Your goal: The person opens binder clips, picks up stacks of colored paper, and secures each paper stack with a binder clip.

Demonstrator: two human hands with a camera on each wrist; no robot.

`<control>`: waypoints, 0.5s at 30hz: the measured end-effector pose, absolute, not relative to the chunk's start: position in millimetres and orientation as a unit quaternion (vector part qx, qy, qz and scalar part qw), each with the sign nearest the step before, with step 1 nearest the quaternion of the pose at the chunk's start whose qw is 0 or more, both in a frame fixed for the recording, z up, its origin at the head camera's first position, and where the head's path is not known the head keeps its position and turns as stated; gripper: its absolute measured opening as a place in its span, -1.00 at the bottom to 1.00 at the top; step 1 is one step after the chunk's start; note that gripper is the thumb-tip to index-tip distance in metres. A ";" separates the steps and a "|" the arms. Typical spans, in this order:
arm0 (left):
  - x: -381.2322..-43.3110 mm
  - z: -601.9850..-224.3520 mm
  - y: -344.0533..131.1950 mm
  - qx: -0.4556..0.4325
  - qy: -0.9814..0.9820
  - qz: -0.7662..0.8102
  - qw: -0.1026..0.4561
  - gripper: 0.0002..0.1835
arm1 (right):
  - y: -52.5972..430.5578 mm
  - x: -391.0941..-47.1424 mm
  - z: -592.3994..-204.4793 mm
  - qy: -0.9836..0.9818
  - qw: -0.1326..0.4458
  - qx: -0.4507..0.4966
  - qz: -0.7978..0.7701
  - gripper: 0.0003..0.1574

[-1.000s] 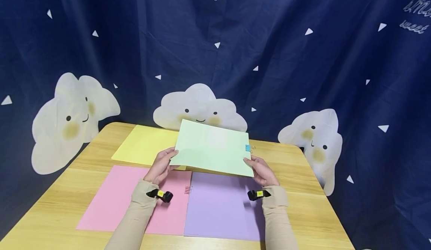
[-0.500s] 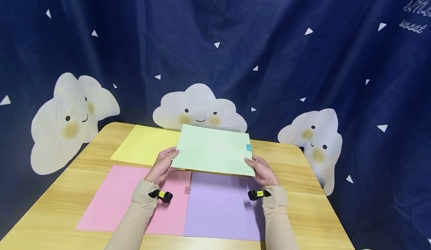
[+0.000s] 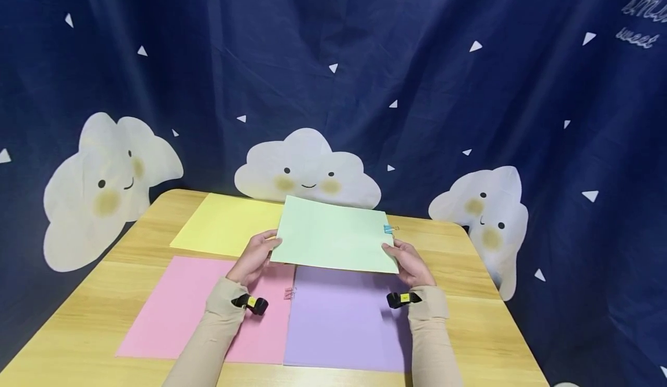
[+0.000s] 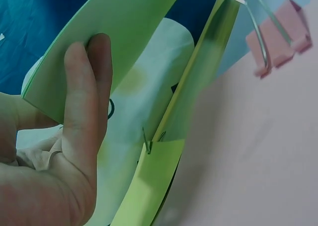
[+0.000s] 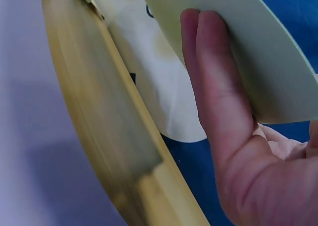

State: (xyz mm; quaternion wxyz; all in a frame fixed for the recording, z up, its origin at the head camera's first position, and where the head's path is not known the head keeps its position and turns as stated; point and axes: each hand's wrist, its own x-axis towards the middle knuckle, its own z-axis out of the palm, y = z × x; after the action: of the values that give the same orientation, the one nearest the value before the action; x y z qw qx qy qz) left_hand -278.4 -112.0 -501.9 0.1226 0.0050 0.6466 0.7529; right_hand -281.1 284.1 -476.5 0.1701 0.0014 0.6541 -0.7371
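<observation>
A stack of light green paper [image 3: 333,233] is held up over the table, tilted toward me. My left hand [image 3: 255,256] pinches its left edge, thumb on top and fingers straight underneath, as the left wrist view shows with the paper [image 4: 119,42] overhead. On the other side, my right hand [image 3: 411,264] grips the lower right edge in the same way, its fingers [image 5: 216,62] flat against the underside. Just above the right thumb, a blue binder clip [image 3: 388,229] bites the stack's right edge.
Pink paper [image 3: 167,311] with a pink binder clip [image 4: 279,37] lies at front left, beside purple paper [image 3: 339,323]. Yellow paper [image 3: 224,225] lies at back left on the wooden table [image 3: 484,317]. A dark blue cloud-print curtain [image 3: 333,39] hangs behind.
Both hands have lowered the green paper slightly and shifted it a little to the right. Its far edge has come down, while the hands keep their hold.
</observation>
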 end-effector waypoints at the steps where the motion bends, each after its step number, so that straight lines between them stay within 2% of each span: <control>1: -278.2 -501.9 -111.2 0.005 0.646 0.753 0.123 -0.44 | 284.8 -281.3 -476.3 0.654 0.167 0.005 -0.738 -0.35; 15: -280.7 -502.4 -101.1 0.015 0.626 0.768 0.134 -0.40 | 295.8 -281.1 -469.0 0.684 0.120 0.025 -0.719 -0.36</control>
State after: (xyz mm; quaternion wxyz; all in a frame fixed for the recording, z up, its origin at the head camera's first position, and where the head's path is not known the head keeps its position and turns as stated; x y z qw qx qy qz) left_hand -280.7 -101.1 -502.4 0.1339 0.0153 0.6259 0.7681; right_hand -281.1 295.8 -469.0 0.1197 0.0249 0.6837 -0.7195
